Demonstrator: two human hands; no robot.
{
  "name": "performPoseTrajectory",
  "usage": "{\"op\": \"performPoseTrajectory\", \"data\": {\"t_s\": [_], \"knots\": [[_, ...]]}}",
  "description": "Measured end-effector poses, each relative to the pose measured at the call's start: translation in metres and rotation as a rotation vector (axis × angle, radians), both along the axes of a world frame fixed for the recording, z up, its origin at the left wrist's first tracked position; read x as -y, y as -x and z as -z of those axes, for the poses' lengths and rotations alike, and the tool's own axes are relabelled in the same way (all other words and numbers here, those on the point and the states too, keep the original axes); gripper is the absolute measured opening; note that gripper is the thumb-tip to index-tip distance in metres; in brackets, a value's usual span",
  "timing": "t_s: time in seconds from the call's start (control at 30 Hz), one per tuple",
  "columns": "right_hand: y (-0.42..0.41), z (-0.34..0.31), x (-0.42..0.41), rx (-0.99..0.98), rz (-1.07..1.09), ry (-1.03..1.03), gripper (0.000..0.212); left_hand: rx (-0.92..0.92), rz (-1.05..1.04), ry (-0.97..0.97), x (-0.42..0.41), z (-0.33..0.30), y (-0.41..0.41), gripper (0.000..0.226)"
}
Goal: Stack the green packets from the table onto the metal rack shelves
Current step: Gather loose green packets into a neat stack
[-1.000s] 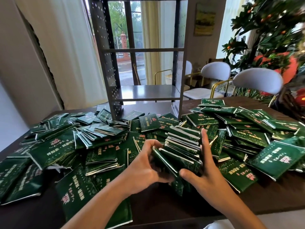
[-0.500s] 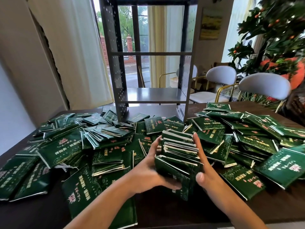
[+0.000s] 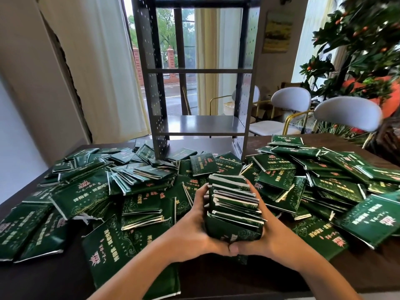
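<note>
A bundle of several green packets (image 3: 233,206) stands on edge between my two hands, just above the table. My left hand (image 3: 194,226) grips its left side, and my right hand (image 3: 266,232) grips its right side; the thumbs meet under the near end. Loose green packets (image 3: 138,200) lie heaped over the dark table (image 3: 324,276) on both sides. The metal rack (image 3: 201,124) stands at the back middle of the table, its grey shelf bare and a thinner shelf above it.
Two white chairs (image 3: 346,113) stand behind the table at the right, by a green plant with orange fruit (image 3: 363,53). Curtains and a window lie behind the rack. A wall closes the left side.
Both hands have closed in round the bundle and squared it up, thumbs now meeting beneath it. The bundle has risen slightly and the camera has moved closer to the rack.
</note>
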State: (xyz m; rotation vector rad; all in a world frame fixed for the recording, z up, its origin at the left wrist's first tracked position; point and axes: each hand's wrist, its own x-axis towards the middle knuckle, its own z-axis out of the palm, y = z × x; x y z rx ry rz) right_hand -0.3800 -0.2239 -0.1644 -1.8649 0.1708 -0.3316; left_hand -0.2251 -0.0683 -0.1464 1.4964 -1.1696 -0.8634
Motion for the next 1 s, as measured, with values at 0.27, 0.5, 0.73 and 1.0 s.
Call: {"op": "performPoseTrajectory", "data": {"t_s": [0.27,0.5,0.73,1.0], "knots": [[-0.004,0.007,-0.005,0.029,0.053,-0.006,0.138,-0.044,-0.058,-0.081,0.001,-0.005,0.002,0.111],[-0.015,0.017,-0.004,0.056,0.06,-0.02,0.139,0.05,-0.048,-0.306,-0.002,-0.001,-0.001,0.145],[-0.016,0.017,-0.01,0.18,0.126,0.014,0.133,0.233,-0.089,-0.275,-0.005,-0.008,-0.002,0.129],[-0.016,0.018,-0.016,0.172,0.119,0.015,0.132,0.882,-0.248,-0.515,-0.054,-0.056,0.003,0.053]]}}
